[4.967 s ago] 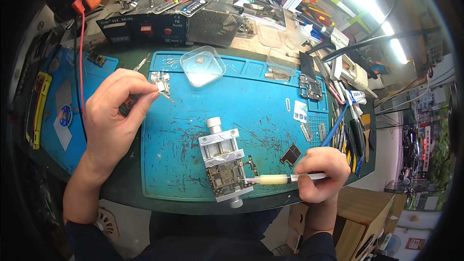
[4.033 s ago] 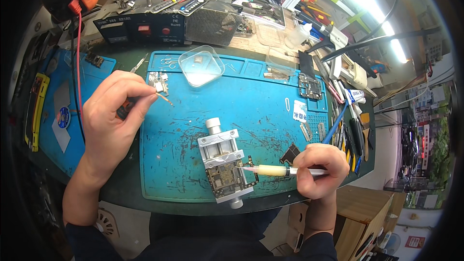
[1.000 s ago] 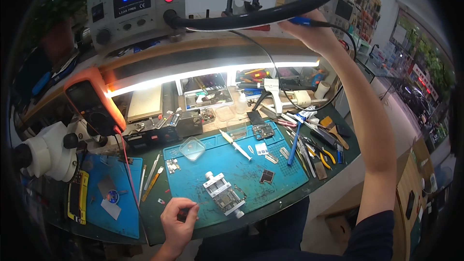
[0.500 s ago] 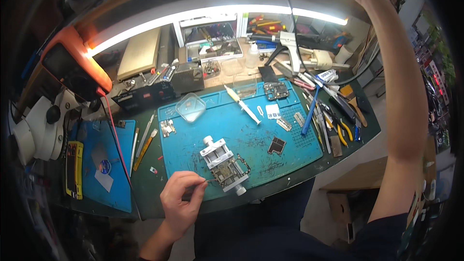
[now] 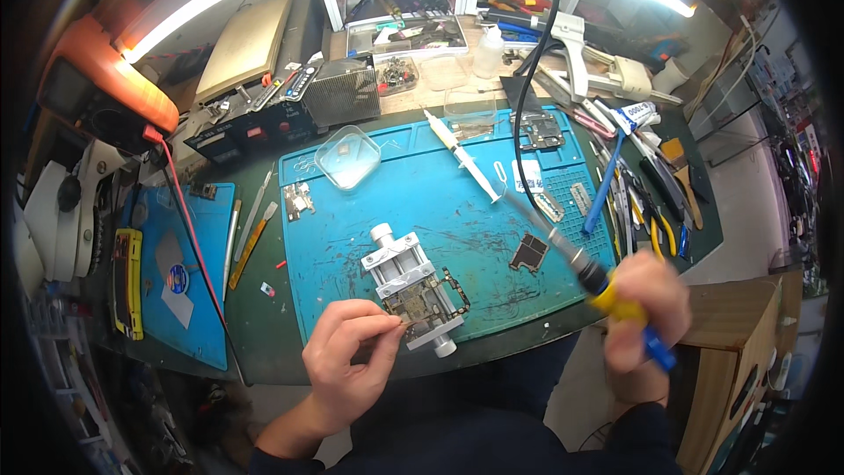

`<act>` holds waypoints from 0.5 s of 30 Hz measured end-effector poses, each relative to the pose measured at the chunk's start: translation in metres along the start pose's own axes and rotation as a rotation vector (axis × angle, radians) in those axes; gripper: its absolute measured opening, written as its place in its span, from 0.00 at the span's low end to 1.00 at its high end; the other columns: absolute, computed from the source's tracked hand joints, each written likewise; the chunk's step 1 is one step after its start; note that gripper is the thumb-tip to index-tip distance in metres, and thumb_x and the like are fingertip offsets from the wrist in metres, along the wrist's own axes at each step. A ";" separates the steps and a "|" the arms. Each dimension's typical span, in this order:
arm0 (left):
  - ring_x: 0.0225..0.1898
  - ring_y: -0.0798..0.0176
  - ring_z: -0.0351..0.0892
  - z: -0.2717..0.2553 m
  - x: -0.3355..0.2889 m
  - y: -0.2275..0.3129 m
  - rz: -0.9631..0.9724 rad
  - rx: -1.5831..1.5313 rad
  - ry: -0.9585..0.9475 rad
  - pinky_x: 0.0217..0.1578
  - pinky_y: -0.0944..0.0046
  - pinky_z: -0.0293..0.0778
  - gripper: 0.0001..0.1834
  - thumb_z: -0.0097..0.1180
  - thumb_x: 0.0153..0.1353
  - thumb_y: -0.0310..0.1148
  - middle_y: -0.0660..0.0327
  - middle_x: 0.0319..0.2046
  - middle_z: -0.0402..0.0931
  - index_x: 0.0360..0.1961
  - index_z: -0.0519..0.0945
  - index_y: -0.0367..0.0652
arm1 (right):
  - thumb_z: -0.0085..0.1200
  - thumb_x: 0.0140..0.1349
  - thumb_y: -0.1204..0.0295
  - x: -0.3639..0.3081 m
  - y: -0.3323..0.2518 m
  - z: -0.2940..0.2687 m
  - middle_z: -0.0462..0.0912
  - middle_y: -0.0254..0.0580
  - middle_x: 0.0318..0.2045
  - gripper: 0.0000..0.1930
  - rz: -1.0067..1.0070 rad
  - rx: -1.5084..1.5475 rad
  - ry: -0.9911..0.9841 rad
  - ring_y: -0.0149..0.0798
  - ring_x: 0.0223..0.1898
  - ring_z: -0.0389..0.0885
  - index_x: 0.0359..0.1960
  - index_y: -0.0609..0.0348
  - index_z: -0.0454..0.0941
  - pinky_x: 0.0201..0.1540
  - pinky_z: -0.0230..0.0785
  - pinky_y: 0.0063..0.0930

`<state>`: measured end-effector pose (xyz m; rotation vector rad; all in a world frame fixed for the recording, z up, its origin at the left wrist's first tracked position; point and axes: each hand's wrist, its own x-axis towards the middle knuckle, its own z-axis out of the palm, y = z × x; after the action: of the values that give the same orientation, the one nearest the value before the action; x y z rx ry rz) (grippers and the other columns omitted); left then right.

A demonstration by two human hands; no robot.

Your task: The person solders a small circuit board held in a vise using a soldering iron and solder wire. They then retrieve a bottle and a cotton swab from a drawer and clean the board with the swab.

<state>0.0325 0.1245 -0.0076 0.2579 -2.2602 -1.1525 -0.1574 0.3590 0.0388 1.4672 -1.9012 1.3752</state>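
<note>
A green-brown circuit board (image 5: 411,303) sits clamped in a small grey metal holder (image 5: 400,266) near the front of the blue mat. At its left edge, the thumb and forefinger of my left hand (image 5: 352,347) are pinched together; what lies between them is too small to make out. My right hand (image 5: 649,303), smeared by motion, is wrapped round the yellow and blue handle of a soldering iron (image 5: 576,257). The iron's blurred metal shaft points up and left over the mat, apart from the board. Between the iron and the holder lies a dark chip-covered board piece (image 5: 529,252).
A syringe (image 5: 462,157), a clear square dish (image 5: 348,158) and another board (image 5: 538,129) rest on the blue mat (image 5: 334,211). A black cable (image 5: 530,70) hangs down over it. Pliers (image 5: 658,220) and other tools crowd the right side; an orange multimeter (image 5: 105,92) stands at left.
My right hand has come down from the upper right and now holds the soldering iron. My left hand stays pinched beside the board. The whole view has shifted slightly.
</note>
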 end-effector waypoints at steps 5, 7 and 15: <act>0.27 0.69 0.78 0.003 0.000 0.001 -0.021 0.060 -0.016 0.21 0.72 0.78 0.11 0.69 0.50 0.16 0.58 0.33 0.76 0.34 0.82 0.38 | 0.58 0.60 0.67 -0.049 0.001 0.035 0.77 0.36 0.22 0.13 0.047 0.328 0.064 0.31 0.16 0.72 0.40 0.65 0.80 0.17 0.63 0.22; 0.27 0.69 0.78 0.004 0.000 -0.001 -0.039 0.046 -0.023 0.20 0.73 0.76 0.12 0.69 0.49 0.16 0.58 0.32 0.76 0.34 0.82 0.38 | 0.59 0.61 0.65 -0.060 0.000 0.045 0.77 0.36 0.23 0.14 0.087 0.375 0.066 0.31 0.16 0.72 0.41 0.64 0.80 0.17 0.64 0.23; 0.27 0.70 0.71 0.006 -0.002 0.001 -0.124 0.032 0.013 0.22 0.73 0.63 0.11 0.69 0.49 0.19 0.60 0.30 0.76 0.33 0.82 0.41 | 0.58 0.59 0.66 -0.068 0.006 0.052 0.76 0.36 0.22 0.14 0.129 0.399 0.138 0.31 0.15 0.71 0.40 0.65 0.81 0.16 0.62 0.22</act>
<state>0.0303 0.1303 -0.0104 0.4222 -2.2798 -1.1744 -0.1226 0.3498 -0.0399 1.3901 -1.7282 1.9514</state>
